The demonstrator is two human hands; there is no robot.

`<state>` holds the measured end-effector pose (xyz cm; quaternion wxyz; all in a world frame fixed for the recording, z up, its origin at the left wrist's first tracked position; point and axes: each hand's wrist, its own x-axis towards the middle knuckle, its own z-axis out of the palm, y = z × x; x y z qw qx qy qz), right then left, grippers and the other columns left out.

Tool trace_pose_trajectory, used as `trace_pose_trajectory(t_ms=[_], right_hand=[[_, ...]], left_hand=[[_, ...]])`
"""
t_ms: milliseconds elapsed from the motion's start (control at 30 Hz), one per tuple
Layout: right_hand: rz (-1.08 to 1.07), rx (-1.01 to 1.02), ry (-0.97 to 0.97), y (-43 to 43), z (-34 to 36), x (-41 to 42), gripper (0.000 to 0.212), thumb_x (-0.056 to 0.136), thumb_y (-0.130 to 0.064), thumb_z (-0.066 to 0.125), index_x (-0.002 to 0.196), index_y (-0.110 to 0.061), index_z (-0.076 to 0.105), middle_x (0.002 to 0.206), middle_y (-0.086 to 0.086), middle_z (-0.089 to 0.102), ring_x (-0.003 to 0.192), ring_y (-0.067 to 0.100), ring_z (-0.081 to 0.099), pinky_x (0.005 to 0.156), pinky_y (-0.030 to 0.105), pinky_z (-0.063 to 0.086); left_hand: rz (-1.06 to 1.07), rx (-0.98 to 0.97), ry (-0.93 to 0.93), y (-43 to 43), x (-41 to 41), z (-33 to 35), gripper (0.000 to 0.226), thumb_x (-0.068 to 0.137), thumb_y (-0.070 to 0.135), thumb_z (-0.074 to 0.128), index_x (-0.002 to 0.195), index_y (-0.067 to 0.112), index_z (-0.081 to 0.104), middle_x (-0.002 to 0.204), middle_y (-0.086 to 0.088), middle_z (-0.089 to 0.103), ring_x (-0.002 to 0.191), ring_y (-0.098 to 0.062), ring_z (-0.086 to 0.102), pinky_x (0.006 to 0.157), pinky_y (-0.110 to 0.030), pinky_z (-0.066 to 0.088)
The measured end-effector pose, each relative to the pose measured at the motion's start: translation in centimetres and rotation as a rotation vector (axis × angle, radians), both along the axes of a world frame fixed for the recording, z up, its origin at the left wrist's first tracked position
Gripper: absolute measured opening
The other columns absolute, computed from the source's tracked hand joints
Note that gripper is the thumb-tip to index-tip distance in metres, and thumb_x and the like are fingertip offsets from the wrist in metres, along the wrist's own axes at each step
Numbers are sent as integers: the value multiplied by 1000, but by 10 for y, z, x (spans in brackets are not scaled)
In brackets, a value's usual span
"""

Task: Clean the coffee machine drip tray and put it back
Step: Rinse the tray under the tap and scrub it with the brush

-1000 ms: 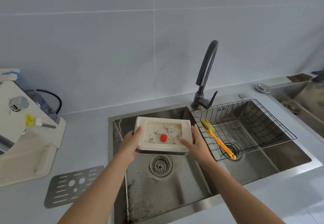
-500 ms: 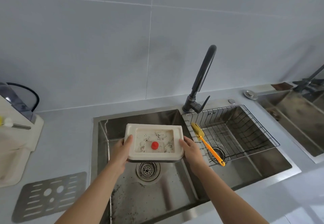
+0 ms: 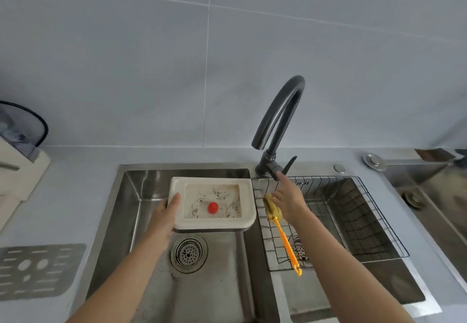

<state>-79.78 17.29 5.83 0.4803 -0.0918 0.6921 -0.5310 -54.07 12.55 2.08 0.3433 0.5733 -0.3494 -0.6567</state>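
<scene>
Large pale grey tiles are covering the wall [image 3: 126,70], with thin light grout lines running across and down it. A grey counter [image 3: 75,176] is meeting the wall at its foot and wrapping round a steel double sink [image 3: 131,196]. A dark curved tap [image 3: 269,158] is rising from the sink's back rim, between the two basins. A round strainer [image 3: 189,252] is sitting in the left basin's floor, with dark specks lying around it. A black wire rack [image 3: 364,196] is hanging in the right basin. Further right, another steel sink [image 3: 429,191] is showing at the edge. Soft, even light is falling over everything and glinting dully off the steel.
</scene>
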Motion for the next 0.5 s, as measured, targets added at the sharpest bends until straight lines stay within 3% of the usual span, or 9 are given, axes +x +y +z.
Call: trace_pose_trajectory(t_ms=[100, 200, 267, 333, 367, 500], right_hand=[[-71, 6, -118, -19, 12, -37, 74, 85, -41, 58, 141, -7, 25, 148, 22, 27, 135, 35, 30, 111, 42, 28], [-62, 35, -205, -35, 18, -58, 74, 84, -42, 58, 141, -9, 23, 145, 24, 29, 131, 37, 35, 105, 40, 35], [-65, -2, -324, -47, 21, -65, 72, 87, -37, 56, 141, -7, 19, 124, 26, 44, 119, 34, 50, 93, 39, 44], [-83, -9, -420, -58, 23, -71, 70, 90, -33, 53, 141, -4, 15, 99, 24, 50, 109, 32, 58, 87, 41, 49], [-71, 17, -405, -64, 22, -74, 67, 91, -31, 50, 140, -3, 14, 97, 24, 49, 109, 32, 58, 88, 43, 49], [90, 171, -136, -79, 16, -85, 35, 94, -11, 39, 126, 1, 32, 128, 25, 42, 116, 42, 49, 94, 54, 45]], left_hand=[[46, 4, -16, 7, -12, 3, 23, 92, 32, 46, 104, 15, 54, 92, -4, 64, 82, -21, 62, 65, -37, 53], [51, 11, -41, 12, -20, 7, 27, 93, 33, 44, 109, 14, 54, 98, -8, 66, 89, -26, 63, 74, -44, 54], [64, 5, -64, 16, -23, 10, 28, 93, 34, 44, 110, 14, 54, 99, -8, 66, 89, -26, 64, 74, -42, 55], [83, -2, -80, 18, -25, 13, 25, 94, 33, 43, 106, 15, 55, 92, -6, 67, 81, -21, 65, 60, -33, 55], [97, -3, -76, 19, -26, 14, 24, 94, 32, 43, 105, 15, 54, 90, -4, 66, 77, -18, 64, 53, -29, 54], [132, -4, -74, 20, -29, 18, 17, 94, 31, 43, 91, 19, 56, 85, -2, 66, 71, -14, 64, 40, -20, 50]])
